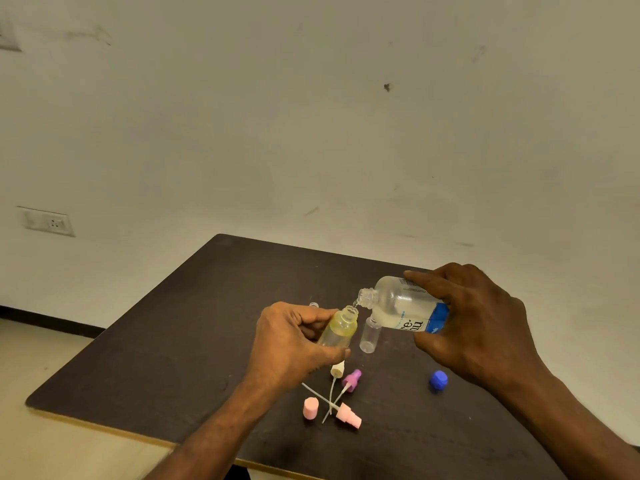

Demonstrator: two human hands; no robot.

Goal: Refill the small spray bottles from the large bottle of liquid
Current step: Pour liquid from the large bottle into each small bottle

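My right hand holds the large clear bottle with a blue and white label, tipped to the left with its open mouth just above a small yellowish spray bottle. My left hand grips that small bottle, which leans slightly to the right. A thin trickle of liquid shows between the two mouths. A second small clear bottle stands open on the dark table, right behind the held one.
In front of my hands lie a cream spray head, a purple spray head and a pink spray head with thin tubes, plus a pink cap. A blue cap lies to the right. A small clear cap sits behind my left hand.
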